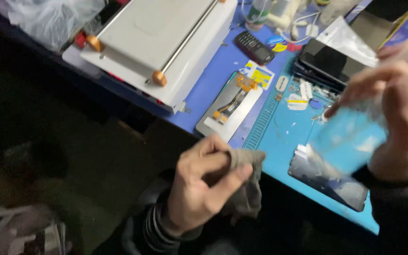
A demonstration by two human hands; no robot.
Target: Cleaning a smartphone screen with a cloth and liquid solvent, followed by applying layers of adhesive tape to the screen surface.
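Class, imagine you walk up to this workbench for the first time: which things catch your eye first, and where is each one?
In the foreground, the left hand grips a crumpled grey cloth just off the bench's near edge. At right, the right hand holds up a clear, blurred plastic sheet above a dark phone screen panel lying on the blue work mat. A big white flat-topped machine with orange knobs fills the top left.

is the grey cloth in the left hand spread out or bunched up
Bunched up. The grey cloth is crumpled and pinched between the thumb and fingers of the left hand, with folds hanging below.
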